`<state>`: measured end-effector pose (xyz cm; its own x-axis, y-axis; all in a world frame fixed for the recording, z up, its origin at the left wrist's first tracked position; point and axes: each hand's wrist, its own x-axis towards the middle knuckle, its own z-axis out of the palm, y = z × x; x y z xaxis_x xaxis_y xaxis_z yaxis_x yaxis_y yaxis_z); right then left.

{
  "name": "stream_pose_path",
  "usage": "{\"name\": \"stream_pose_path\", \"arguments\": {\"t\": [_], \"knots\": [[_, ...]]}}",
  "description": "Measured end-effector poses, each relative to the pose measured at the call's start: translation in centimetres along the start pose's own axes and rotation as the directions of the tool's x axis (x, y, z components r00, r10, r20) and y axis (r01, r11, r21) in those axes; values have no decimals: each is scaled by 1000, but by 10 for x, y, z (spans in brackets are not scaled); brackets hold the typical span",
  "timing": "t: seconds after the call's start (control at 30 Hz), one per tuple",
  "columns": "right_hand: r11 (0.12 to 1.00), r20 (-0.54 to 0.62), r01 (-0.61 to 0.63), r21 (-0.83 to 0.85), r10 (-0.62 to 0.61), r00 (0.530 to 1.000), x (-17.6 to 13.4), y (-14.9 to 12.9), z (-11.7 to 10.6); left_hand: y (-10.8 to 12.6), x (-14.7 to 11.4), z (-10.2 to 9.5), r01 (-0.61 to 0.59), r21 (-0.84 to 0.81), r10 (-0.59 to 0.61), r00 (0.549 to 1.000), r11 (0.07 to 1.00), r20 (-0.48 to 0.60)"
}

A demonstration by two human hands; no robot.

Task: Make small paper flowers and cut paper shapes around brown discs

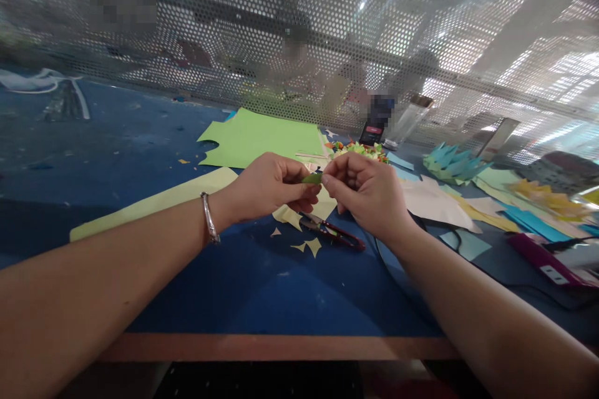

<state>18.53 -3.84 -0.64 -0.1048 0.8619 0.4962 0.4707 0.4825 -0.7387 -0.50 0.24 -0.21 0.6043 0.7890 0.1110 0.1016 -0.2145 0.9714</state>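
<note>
A small green paper piece (pixel 311 179) is pinched between both hands above the middle of the table. My left hand (pixel 269 186), with a silver bracelet at its wrist, closes thumb and fingers on one end. On the other end, the fingertips of my right hand (pixel 367 193) are pressed together. Below the hands, dark red-handled thread snips (pixel 344 237) lie on the blue tabletop. Pale yellow paper scraps (pixel 312 247) are scattered beside them. Behind the hands sits a pile of small green and orange paper pieces (pixel 360 151), partly hidden by my right hand.
A green paper sheet (pixel 266 137) lies at the back, and a pale yellow sheet (pixel 159 204) at left. Spiky blue paper (pixel 449 163), coloured sheets and a purple power strip (pixel 550 259) with cables occupy the right. A phone (pixel 372 131) leans near the perforated metal screen (pixel 210 25).
</note>
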Motion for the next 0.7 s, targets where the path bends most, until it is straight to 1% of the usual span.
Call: {"name": "stream_pose_path", "arguments": {"t": [0.17, 0.33, 0.43, 0.53, 0.6, 0.7], "knots": [[998, 34, -41, 43, 40, 999, 0, -1, -1, 1, -1, -1, -23, 10, 23, 1000, 1000, 14], [997, 27, -60, 45, 58, 998, 1, -2, -4, -1, 0, -4, -29, 31, 28, 999, 999, 26], [997, 40, -61, 42, 59, 997, 2, -3, -4, -5, 3, -5, -103, 104, 104, 995, 989, -5], [998, 58, -57, 40, 55, 997, 2, -2, -3, -7, 4, -6, -183, 219, 200, 978, 958, -56], [998, 73, -55, 40, 52, 996, 1, -1, -2, -7, 4, -6, -199, 300, 229, 971, 933, -68], [998, 92, -57, 38, 54, 994, 1, 0, -1, -4, 2, -7, -205, 368, 233, 972, 907, -35]]}}
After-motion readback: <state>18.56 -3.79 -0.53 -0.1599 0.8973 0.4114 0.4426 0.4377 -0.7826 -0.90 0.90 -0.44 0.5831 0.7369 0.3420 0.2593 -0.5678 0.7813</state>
